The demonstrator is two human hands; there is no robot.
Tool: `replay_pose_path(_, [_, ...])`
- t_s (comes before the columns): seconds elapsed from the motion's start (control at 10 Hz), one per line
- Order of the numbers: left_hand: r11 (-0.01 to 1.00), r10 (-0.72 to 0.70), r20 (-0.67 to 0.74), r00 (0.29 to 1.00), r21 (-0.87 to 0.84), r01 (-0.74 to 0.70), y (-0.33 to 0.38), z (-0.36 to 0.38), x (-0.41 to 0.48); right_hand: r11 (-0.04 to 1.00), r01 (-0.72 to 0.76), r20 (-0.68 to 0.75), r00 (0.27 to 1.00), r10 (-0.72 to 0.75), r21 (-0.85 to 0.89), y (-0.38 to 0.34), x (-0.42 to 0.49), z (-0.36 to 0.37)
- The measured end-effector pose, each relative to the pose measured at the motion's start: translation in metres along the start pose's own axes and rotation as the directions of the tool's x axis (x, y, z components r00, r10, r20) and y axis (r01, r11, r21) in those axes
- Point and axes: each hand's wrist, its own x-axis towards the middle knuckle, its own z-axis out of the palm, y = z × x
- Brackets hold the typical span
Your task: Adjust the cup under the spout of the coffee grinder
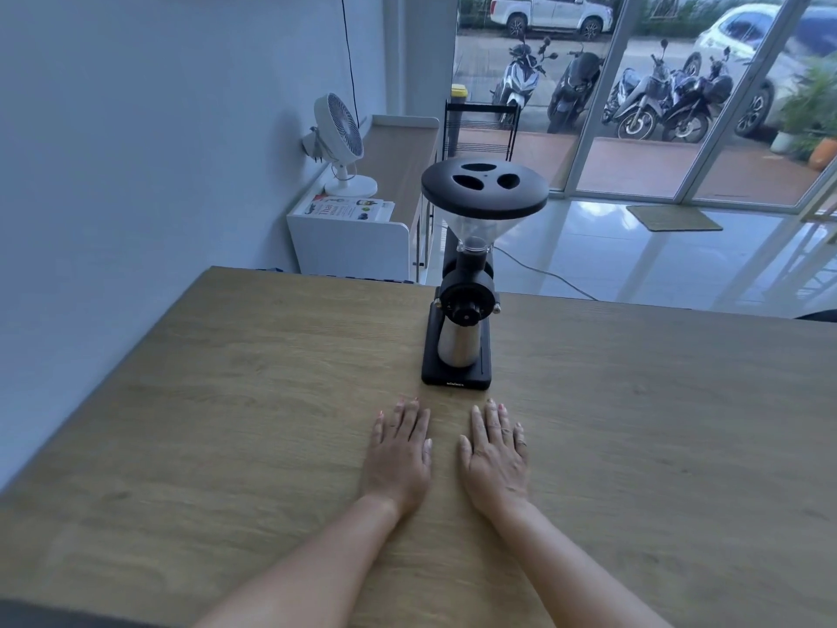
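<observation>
A black coffee grinder (pixel 469 283) with a clear hopper and a black lid stands at the far middle of the wooden table (pixel 226 423). A steel cup (pixel 456 346) stands upright on the grinder's black base, under the round grinding head; the spout itself is hidden behind the head. My left hand (pixel 401 451) and my right hand (pixel 496 451) lie flat, palms down, side by side on the table just in front of the grinder's base. Both hands hold nothing and touch neither cup nor grinder.
The table's far edge runs just behind the grinder, and a cable (pixel 543 271) trails from it across the tiled floor. A white cabinet with a small fan (pixel 339 138) stands by the left wall. Glass doors (pixel 656 106) show parked motorbikes outside.
</observation>
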Motion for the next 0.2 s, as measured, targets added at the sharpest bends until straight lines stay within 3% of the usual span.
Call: replay_pose_path(0.2, [1.0,-0.007,-0.009,1.0,-0.007,0.007,0.001,-0.001,-0.001,0.996,-0.028,0.054,0.998,0.023,0.085,-0.007,0.001,-0.016])
